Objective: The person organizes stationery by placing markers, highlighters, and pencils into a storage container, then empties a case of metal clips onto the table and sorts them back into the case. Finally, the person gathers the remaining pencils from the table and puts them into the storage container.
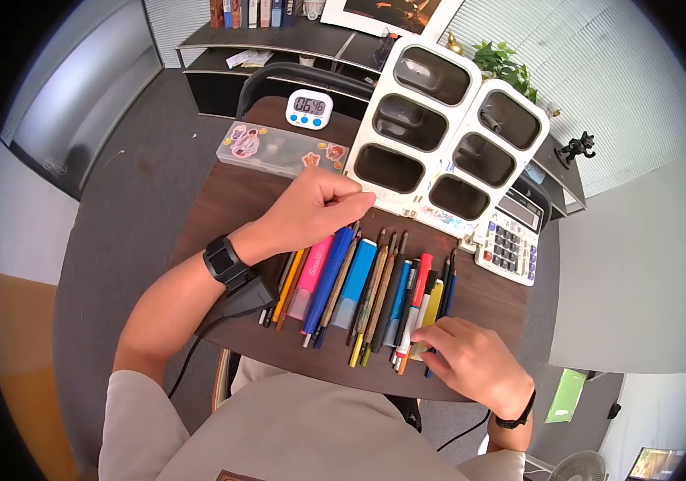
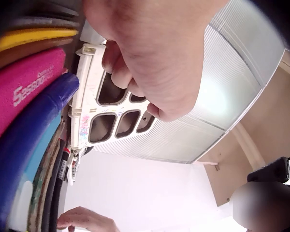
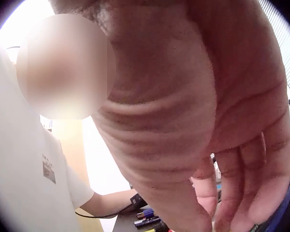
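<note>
My left hand (image 1: 323, 208) is at the lower left corner of a white pen organizer (image 1: 381, 199), fingers curled, thumb and forefinger overlapping its bottom edge; I cannot tell whether they pinch it. The organizer tilts upright, with several dark rounded compartments. Below lies a row of pens: a pink highlighter (image 1: 311, 272), a blue marker (image 1: 328, 276), a light blue highlighter (image 1: 356, 280), pencils (image 1: 380, 293), a red-capped marker (image 1: 420, 280) and a yellow highlighter (image 1: 434, 300). My right hand (image 1: 475, 361) is over the row's right end, fingers loosely bent beside the red-capped marker's lower end.
A sticker-covered clear pencil case (image 1: 283, 154) lies at the back left, with a white digital timer (image 1: 308, 109) behind it. To the organizer's right is a calculator (image 1: 509, 240). A chair back (image 1: 303, 70) stands behind the brown table (image 1: 206, 216).
</note>
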A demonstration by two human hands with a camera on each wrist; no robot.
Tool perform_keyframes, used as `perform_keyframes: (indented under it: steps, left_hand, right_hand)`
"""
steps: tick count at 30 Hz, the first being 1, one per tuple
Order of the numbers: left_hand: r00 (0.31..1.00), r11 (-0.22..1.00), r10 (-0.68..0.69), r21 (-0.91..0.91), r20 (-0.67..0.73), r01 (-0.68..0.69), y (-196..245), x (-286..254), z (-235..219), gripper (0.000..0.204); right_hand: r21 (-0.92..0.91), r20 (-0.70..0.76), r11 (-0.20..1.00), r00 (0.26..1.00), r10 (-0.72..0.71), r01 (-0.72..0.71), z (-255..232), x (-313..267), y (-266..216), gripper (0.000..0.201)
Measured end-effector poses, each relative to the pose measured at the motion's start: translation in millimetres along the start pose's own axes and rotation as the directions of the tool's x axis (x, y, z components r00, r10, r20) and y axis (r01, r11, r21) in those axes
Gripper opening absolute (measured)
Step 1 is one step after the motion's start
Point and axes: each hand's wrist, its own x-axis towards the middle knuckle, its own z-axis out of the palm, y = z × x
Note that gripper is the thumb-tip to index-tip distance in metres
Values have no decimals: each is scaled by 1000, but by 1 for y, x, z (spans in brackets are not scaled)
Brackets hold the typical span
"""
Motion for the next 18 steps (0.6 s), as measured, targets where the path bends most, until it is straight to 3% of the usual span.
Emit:
perform_keyframes:
  steps: [5, 11, 18]
  left_hand:
    - [1000, 1000, 3, -12, -11, -4, -1, -1, 5, 49]
    - [1000, 999, 9, -40, -7, -9, -2, 0, 2, 49]
    - [1000, 999, 14, -30, -4, -14, 4, -1, 5, 52]
  right_hand:
    - [-46, 11, 999, 1000, -11, 11, 4, -10, -6, 32]
    - [-29, -17, 991, 991, -130, 130, 9, -8, 1, 31]
    - [-122, -156, 992, 988, 15, -34, 13, 7, 8, 54]
